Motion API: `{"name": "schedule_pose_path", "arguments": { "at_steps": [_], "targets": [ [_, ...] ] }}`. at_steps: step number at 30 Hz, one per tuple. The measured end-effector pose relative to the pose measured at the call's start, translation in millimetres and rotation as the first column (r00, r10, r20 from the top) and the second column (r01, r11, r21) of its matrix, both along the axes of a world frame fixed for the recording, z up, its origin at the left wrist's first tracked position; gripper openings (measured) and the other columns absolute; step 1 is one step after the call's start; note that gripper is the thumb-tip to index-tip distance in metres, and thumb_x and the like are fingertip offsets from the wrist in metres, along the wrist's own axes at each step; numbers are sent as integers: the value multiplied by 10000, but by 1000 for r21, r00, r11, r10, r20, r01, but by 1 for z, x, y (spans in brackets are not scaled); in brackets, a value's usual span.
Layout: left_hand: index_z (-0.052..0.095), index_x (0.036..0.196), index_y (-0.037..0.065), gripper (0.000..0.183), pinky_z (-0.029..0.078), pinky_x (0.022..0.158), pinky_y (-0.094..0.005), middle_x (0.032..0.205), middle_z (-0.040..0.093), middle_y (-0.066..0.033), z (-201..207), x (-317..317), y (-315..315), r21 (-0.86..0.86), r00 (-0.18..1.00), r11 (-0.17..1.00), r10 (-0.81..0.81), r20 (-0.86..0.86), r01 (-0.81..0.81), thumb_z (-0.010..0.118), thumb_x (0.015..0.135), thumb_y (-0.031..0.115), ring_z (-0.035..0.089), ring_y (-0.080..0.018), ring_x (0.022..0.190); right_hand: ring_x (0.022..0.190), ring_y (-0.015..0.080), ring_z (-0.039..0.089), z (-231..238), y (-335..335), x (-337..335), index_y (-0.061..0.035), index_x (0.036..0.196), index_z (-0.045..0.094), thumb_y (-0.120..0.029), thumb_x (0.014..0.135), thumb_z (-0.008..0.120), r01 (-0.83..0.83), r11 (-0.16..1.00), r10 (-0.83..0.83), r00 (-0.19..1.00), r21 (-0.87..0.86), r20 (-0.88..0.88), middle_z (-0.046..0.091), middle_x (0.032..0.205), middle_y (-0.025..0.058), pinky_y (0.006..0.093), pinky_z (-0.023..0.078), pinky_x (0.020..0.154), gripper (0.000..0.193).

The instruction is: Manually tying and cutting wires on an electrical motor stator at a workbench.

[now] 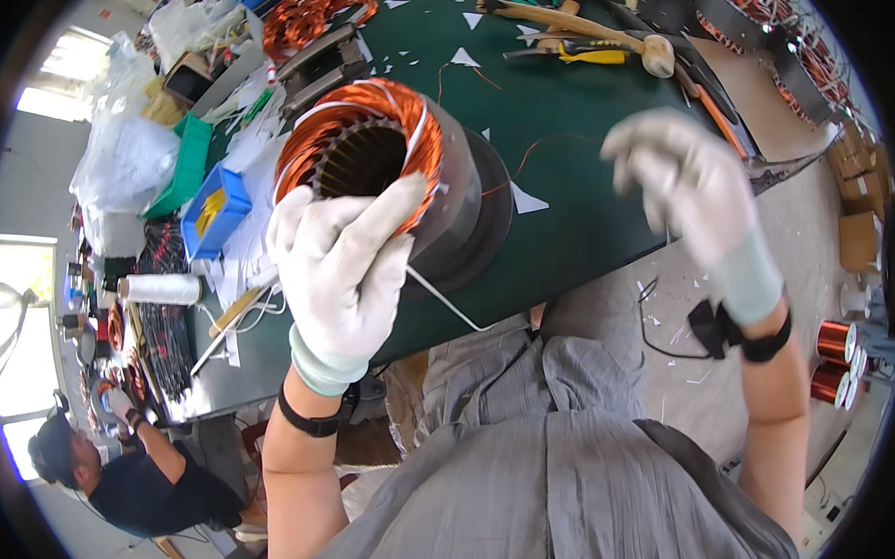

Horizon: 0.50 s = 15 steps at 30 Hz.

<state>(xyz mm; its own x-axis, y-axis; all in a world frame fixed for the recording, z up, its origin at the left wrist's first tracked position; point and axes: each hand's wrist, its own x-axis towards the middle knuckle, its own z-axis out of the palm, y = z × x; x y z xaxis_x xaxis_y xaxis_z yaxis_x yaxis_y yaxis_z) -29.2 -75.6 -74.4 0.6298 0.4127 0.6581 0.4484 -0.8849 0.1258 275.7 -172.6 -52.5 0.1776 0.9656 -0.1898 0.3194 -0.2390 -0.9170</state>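
A motor stator (454,181) with a grey metal body stands on the bench, tilted toward me. Bundled copper windings (424,123) ring its slotted bore, bound in places with white cord. My left hand (343,249), in a white glove, grips the near edge of the windings with bent fingers. From beside that hand a loose white cord (448,301) trails toward the bench edge. My right hand (685,168), also gloved, is raised to the right of the stator, away from it. Motion blurs its curled fingers, and whether they hold anything does not show.
A wooden-handled hammer (657,57) and yellow-handled pliers (597,55) lie at the far right of the green bench (573,191). Left are a blue bin (218,214), a green bin (182,166) and a white thread spool (160,290). Another person (144,477) works at lower left.
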Motion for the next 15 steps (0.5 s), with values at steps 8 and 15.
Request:
{"name": "schedule_pose_path", "arguments": {
  "at_steps": [8, 15],
  "targets": [
    [537, 1408, -15, 447, 511, 806, -362, 927, 731, -152, 32, 4, 1, -349, 995, 934, -49, 88, 77, 506, 967, 50, 656, -302, 793, 886, 104, 626, -88, -59, -122, -12, 1248, 605, 43, 991, 451, -370, 926, 355, 783, 76, -512, 602, 1137, 84, 257, 530, 740, 304],
    [631, 1269, -19, 320, 528, 750, -334, 914, 728, -174, 47, -7, 9, -555, 996, 827, -45, 82, 83, 517, 991, 91, 701, -289, 807, 488, 11, 531, -27, -27, -113, -11, 1163, 651, -239, 1075, 488, -113, 984, 15, 821, -137, -570, 576, 701, -23, 173, 406, 399, 294]
  ]
}}
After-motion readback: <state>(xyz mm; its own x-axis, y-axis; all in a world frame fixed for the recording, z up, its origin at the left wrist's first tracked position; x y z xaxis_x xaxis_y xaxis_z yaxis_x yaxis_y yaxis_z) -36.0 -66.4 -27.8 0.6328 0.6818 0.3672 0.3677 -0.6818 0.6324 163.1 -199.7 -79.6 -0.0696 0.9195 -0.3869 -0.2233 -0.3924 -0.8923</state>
